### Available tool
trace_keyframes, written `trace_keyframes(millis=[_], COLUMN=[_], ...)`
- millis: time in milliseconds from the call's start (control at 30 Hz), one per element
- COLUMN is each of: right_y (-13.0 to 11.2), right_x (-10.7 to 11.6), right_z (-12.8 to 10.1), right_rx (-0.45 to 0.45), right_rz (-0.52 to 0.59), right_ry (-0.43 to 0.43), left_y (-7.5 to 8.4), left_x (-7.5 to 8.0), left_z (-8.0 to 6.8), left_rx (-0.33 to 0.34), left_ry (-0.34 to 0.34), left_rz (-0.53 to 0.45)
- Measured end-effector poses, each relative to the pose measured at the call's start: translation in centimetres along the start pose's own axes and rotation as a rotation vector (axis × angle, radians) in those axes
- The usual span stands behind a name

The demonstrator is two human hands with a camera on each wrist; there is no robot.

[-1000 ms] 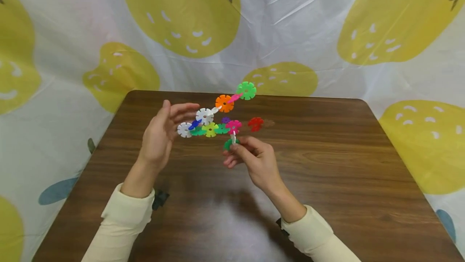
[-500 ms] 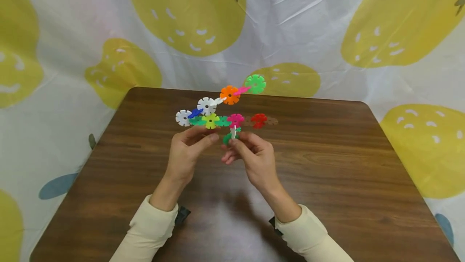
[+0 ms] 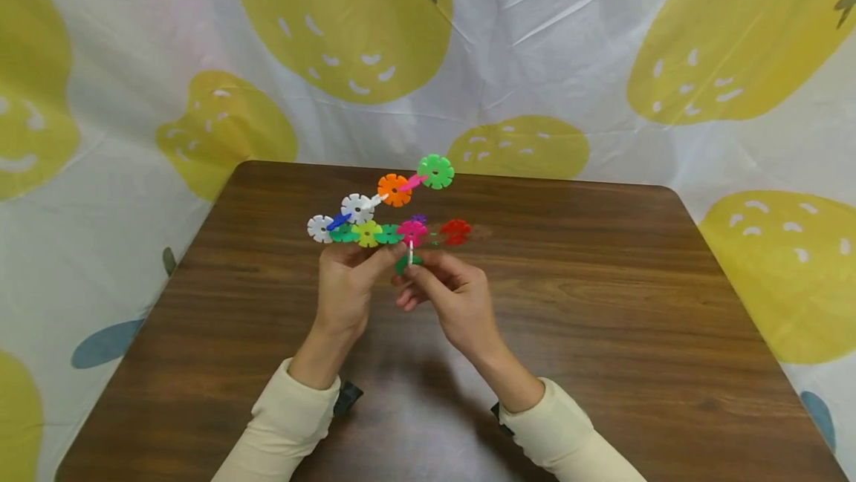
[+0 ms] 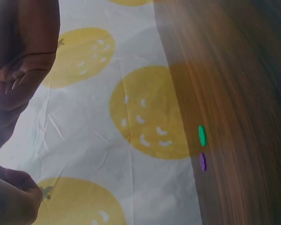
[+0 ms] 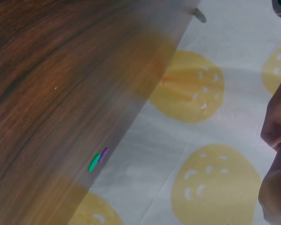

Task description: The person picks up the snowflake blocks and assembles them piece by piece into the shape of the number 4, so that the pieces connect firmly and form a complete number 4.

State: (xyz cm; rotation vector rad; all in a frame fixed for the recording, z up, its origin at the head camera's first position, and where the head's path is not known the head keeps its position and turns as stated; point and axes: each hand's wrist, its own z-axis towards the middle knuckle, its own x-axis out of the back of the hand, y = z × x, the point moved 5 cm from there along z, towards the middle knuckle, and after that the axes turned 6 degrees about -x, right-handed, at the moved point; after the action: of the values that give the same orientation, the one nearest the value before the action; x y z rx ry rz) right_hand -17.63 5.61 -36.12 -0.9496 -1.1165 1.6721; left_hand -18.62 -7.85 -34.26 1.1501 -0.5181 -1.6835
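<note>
A chain of slotted, snowflake-shaped plastic discs is held above the table in the head view. Its upper branch runs from a white disc (image 3: 357, 209) past an orange disc (image 3: 394, 190) to a light green disc (image 3: 436, 171). The lower row includes a yellow disc (image 3: 367, 234), a pink disc (image 3: 412, 233) and a red disc (image 3: 456, 232). Below the pink one, a white disc (image 3: 411, 252) stands edge-on beside a dark green disc (image 3: 404, 266). My left hand (image 3: 343, 285) pinches the chain under the pink disc. My right hand (image 3: 463, 296) pinches the white disc's lower end.
A green disc (image 4: 202, 135) and a purple disc (image 4: 203, 161) lie near the edge of the brown wooden table (image 3: 635, 304). Behind hangs a white curtain (image 3: 568, 44) printed with yellow fruit. Both wrist views show the hands only partly.
My left hand came in from the chain's left side, then moved right to grip it near the right hand. The chain rose, then shifted left and slightly down, with the right hand following.
</note>
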Motion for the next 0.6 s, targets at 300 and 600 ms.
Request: trace_keyframes(millis=[300, 600], right_y=[-0.6, 2.1], right_x=[0.4, 6.0], right_z=[-0.2, 1.7], right_rx=[-0.074, -0.088], right_rz=[-0.147, -0.814], right_ry=[-0.076, 0.014], left_y=[0.0, 0.0], left_x=[0.4, 1.2], left_z=[0.1, 0.0], left_rx=[-0.039, -0.067], left_ry=[0.049, 0.091], left_rz=[0.011, 0.004])
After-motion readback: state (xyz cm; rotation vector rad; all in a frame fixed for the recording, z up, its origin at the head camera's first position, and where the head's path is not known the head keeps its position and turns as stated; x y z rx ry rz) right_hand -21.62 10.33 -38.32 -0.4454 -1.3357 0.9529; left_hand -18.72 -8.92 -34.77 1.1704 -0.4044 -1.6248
